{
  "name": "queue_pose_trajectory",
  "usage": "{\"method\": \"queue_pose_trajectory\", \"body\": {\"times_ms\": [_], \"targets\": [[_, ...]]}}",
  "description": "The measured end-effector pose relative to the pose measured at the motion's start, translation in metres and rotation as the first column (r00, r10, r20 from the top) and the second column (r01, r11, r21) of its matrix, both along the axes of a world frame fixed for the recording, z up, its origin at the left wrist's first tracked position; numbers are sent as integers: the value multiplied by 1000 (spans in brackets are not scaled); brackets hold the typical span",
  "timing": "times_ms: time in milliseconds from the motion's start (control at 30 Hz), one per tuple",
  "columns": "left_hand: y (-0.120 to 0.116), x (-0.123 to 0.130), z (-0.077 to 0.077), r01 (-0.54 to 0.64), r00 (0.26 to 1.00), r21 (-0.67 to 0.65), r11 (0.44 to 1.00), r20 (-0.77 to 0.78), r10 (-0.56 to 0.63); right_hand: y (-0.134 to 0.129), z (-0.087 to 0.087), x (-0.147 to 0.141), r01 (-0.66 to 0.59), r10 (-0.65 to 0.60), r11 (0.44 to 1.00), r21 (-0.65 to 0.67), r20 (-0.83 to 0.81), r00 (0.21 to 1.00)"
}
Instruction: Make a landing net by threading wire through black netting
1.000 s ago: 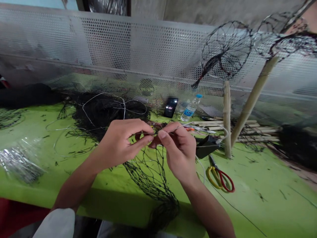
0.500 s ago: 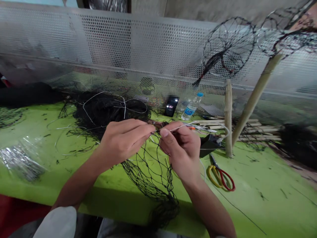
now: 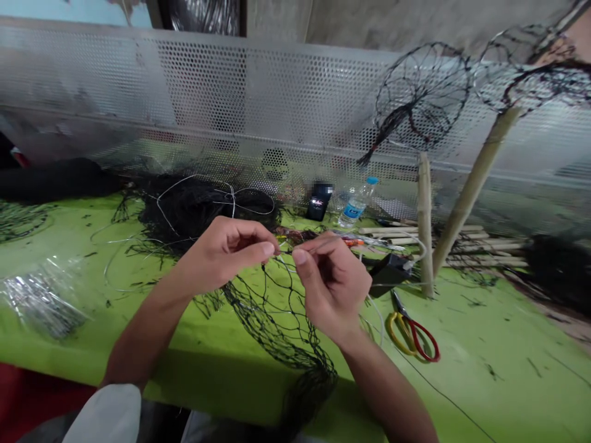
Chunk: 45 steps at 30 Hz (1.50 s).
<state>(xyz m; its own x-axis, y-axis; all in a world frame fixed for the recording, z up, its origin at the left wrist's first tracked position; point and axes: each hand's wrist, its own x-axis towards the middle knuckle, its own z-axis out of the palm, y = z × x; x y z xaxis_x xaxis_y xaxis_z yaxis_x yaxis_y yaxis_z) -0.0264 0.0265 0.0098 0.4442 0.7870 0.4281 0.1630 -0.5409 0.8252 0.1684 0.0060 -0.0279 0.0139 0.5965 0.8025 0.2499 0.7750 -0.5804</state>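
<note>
In the head view, my left hand [image 3: 226, 255] pinches the upper edge of a black mesh net [image 3: 277, 344] between thumb and index finger. Close beside it, my right hand [image 3: 335, 286] is closed in a pinch on a thin grey wire lying along its index finger; a dark strand spans the small gap between the fingertips. The net droops from the hands over the front table edge, bunched at its lower end. Scissors [image 3: 406, 317] with one yellow and one red handle lie right of my right hand.
The green table [image 3: 466, 369] carries a black net heap [image 3: 184, 206] with loose wire, a bag of metal pieces [image 3: 44, 298], a phone [image 3: 319, 202], a water bottle [image 3: 354, 206], a black box [image 3: 390, 271] and wooden sticks [image 3: 484, 246]. An upright post [image 3: 425, 227] stands right, before a perforated metal panel [image 3: 295, 92].
My fingertips have drawn slightly apart, showing the dark strand between them. My left fingers have curled back a little. The light wire rising from my right hand now lies lower along the finger.
</note>
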Motion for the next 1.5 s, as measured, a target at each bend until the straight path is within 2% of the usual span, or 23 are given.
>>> {"method": "queue_pose_trajectory", "body": {"times_ms": [67, 167, 333, 700, 867, 1100, 1200, 1267, 1367, 1433, 1500], "targets": [[3, -3, 0, 35, 999, -69, 997, 22, -33, 0, -1, 1, 32, -34, 998, 51, 43, 998], [4, -4, 2, 23, 1000, -132, 991, -12, -25, 1, -2, 2, 53, -66, 990, 130, 99, 993], [2, -3, 5, 72, 997, -203, 976, 15, -70, 3, -3, 1, 38, -86, 967, 250, 181, 980], [7, -2, 2, 59, 998, -135, 989, 29, -56, 13, -9, 4, 52, -130, 934, 355, 200, 971], [8, 0, -2, 55, 996, -141, 988, 81, -44, 16, -11, 4, 64, -143, 944, 324, 228, 963], [3, 6, -9, -49, 995, 36, 998, 90, 46, 19, -14, 4, 44, -88, 966, 253, 169, 982], [4, 10, -11, -95, 995, 206, 974, 30, 90, 16, -13, 3, 46, -63, 985, 168, 98, 993], [6, 11, -13, -106, 993, 382, 918, -4, 117, 12, -12, 1, 20, -22, 997, 70, 32, 999], [12, 11, -18, -90, 991, 597, 797, -22, 129, 5, -10, -2, -44, 39, 997, -66, -79, 996], [14, 10, -20, -77, 989, 681, 728, -40, 142, 3, -9, -4, -77, 57, 986, -147, -137, 989], [15, 10, -21, -70, 984, 707, 703, -68, 166, 3, -9, -5, -92, 58, 973, -210, -164, 985]]}}
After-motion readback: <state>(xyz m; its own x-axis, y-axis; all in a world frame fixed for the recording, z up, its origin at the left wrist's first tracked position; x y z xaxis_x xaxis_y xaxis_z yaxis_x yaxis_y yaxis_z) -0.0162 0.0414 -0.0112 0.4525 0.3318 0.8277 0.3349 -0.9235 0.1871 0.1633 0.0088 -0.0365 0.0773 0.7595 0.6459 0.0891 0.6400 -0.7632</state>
